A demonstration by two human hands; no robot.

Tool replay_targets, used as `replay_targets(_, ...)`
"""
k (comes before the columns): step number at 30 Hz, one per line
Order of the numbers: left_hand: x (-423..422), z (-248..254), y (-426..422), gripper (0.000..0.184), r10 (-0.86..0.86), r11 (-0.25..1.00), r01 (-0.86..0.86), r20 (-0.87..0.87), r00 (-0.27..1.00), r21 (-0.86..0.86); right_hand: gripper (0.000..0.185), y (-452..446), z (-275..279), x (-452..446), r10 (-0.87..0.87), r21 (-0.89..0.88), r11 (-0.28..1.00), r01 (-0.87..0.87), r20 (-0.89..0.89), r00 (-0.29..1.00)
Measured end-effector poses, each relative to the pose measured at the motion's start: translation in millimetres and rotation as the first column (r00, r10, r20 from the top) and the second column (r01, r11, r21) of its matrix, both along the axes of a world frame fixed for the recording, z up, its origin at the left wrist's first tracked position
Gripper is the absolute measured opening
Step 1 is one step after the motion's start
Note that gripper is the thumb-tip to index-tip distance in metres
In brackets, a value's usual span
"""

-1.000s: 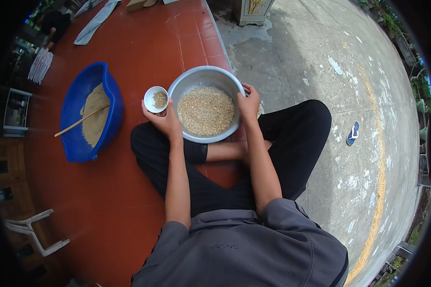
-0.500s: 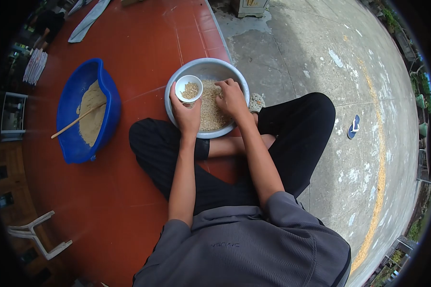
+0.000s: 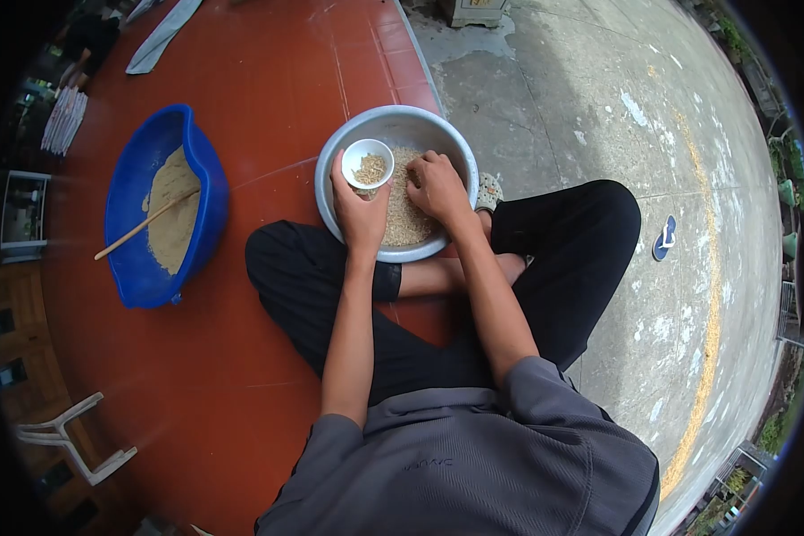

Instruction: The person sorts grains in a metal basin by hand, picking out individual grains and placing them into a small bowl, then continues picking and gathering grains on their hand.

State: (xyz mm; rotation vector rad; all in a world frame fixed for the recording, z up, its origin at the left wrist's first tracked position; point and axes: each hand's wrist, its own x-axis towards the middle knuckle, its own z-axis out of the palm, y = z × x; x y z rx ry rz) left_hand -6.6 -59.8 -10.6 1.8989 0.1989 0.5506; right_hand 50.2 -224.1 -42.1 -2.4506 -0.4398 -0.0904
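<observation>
Between my crossed legs and the floor's edge stands a round metal basin (image 3: 328, 214) with pale grain-like flakes (image 3: 407, 223) inside. My left hand (image 3: 362, 210) is wrapped round a small white cup (image 3: 357, 152) over the basin's left part; some of the same flakes lie in the cup. My right hand (image 3: 437, 188) is over the flakes on the basin's right side, its fingers bent together and pointing at the cup. Whatever those fingertips hold is too small to make out.
To the left, a blue tub (image 3: 207, 210) holds tan powder and a wooden stick (image 3: 143, 225). Grey concrete with a blue sandal (image 3: 663, 239) lies right of the red floor (image 3: 268, 116). Another person (image 3: 89, 40) is at the far upper left, beside stacked sheets (image 3: 64, 121).
My left hand has brought the cup from beside the basin to over it. My right hand has left the basin's rim and moved in over the flakes, its fingers now bent.
</observation>
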Motion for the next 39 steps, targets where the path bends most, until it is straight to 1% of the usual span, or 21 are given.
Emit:
replay_targets(3, 1.1, -1.5, 0.1, 0.089, -0.002, 1.000, 0.002, 0.017, 1.000, 0.004, 0.024, -0.6, -2.5, -0.8, 0.001, 0.014, 1.000, -0.002, 0.005, 1.000)
replay_targets(6, 1.8, -1.1, -0.7, 0.089, -0.012, 1.000, 0.012, 0.011, 1.000, -0.026, 0.020, -1.4, -1.8, -0.8, -0.001, 0.022, 1.000, 0.001, 0.009, 1.000)
replay_targets(9, 1.8, 0.5, -1.5, 0.090, -0.002, 1.000, 0.001, 0.013, 1.000, 0.030, 0.017, -2.1, -1.7, -0.2, -0.001, 0.038, 0.999, 0.000, 0.016, 1.000)
replay_targets(12, 2.3, 1.5, -2.6, 0.090, -0.002, 1.000, 0.002, 0.007, 1.000, 0.012, 0.014, -2.3, -2.6, 0.3, 0.004, 0.060, 0.998, -0.006, 0.032, 0.999)
replay_targets(15, 2.5, 1.1, -3.3, 0.090, -0.015, 1.000, 0.015, 0.000, 1.000, -0.025, 0.013, -4.3, -1.1, 0.4, 0.006, 0.074, 0.997, -0.007, 0.025, 1.000)
replay_targets(18, 2.7, -0.7, -3.3, 0.090, -0.012, 1.000, 0.012, 0.020, 1.000, 0.027, 0.013, -5.0, -1.8, 1.8, -0.018, 0.095, 0.995, 0.017, 0.009, 1.000)
replay_targets(20, 2.2, -1.0, -3.9, 0.089, -0.008, 1.000, 0.007, 0.013, 1.000, 0.030, 0.014, -4.7, -2.2, 1.5, -0.055, 0.128, 0.990, 0.053, 0.013, 0.998)
replay_targets(23, 1.4, 2.3, -4.6, 0.090, -0.002, 0.999, 0.002, -0.001, 1.000, 0.047, 0.016, -3.7, 16.8, 3.8, -0.109, 0.205, 0.974, 0.098, 0.041, 0.993)
replay_targets(26, 1.9, -1.1, -3.1, 0.089, -0.005, 0.998, 0.006, -0.013, 1.000, 0.067, 0.017, 2.6, 58.0, 4.4, -0.157, 0.436, 0.889, 0.136, 0.012, 0.988)
replay_targets(27, 2.5, -3.3, -3.0, 0.089, -0.008, 0.997, 0.009, -0.015, 1.000, 0.072, 0.019, 4.1, 76.6, 2.3, -0.143, 0.494, 0.862, 0.119, 0.012, 0.990)
replay_targets(30, 2.1, -5.7, -3.2, 0.089, -0.051, 0.999, 0.052, -0.037, 0.998, 0.017, 0.024, 11.6, 101.1, -2.1, -0.062, 0.569, 0.822, 0.009, 0.074, 0.995)
replay_targets(33, 3.4, -7.6, -2.3, 0.090, -0.082, 0.996, 0.080, -0.046, 0.996, -0.044, 0.027, 14.8, 102.2, -4.2, 0.144, 0.445, 0.883, -0.151, 0.048, 0.988)
replay_targets(36, -1.8, -2.4, -2.8, 0.090, -0.010, 1.000, 0.010, -0.036, 0.999, -0.007, 0.028, 13.2, 111.2, -4.9, 0.080, 0.536, 0.843, -0.034, -0.062, 0.995)
replay_targets(37, -1.6, -5.5, -0.1, 0.089, -0.007, 0.999, 0.008, 0.021, 1.000, -0.037, 0.025, 12.9, 118.6, -1.1, 0.051, 0.587, 0.810, -0.002, -0.066, 0.997)
replay_targets(39, -2.8, -4.7, 6.5, 0.089, 0.046, 0.997, -0.041, 0.081, 0.996, -0.059, 0.023, 12.7, 142.9, 12.0, 0.008, 0.527, 0.850, 0.023, -0.057, 0.998)
